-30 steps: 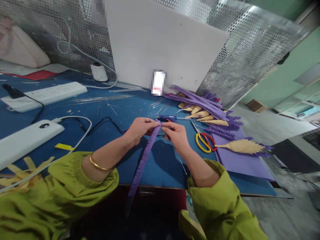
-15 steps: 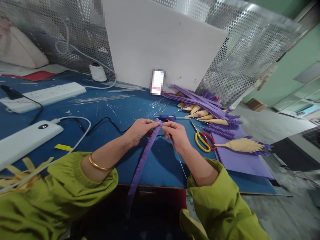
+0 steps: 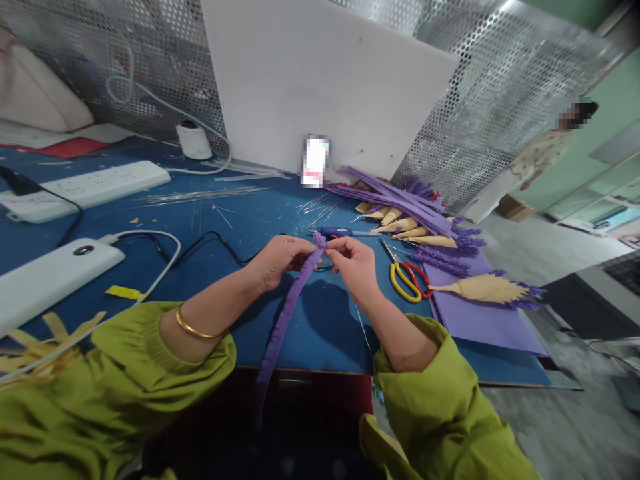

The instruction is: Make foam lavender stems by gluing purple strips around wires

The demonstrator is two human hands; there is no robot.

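My left hand (image 3: 277, 260) and my right hand (image 3: 355, 265) meet above the blue table (image 3: 210, 220), both pinching the top end of a long purple fringed strip (image 3: 285, 320). The strip hangs down from my fingers past the table's front edge. A thin wire (image 3: 361, 323) runs from my right hand back toward my wrist. Just beyond my fingers lies a blue glue gun (image 3: 334, 233). Both arms wear green sleeves, and a gold bangle sits on my left wrist.
Yellow-and-red scissors (image 3: 409, 282), purple sheets (image 3: 480, 313), finished purple-and-tan flower stems (image 3: 483, 290) and purple strips (image 3: 395, 200) lie at the right. Two white power strips (image 3: 85, 187) and cables sit at the left. A white board and perforated metal wall stand behind. A person stands far right.
My hands have stayed together at the strip's top, with the fingers shifting slightly. A person has come into view at the far right.
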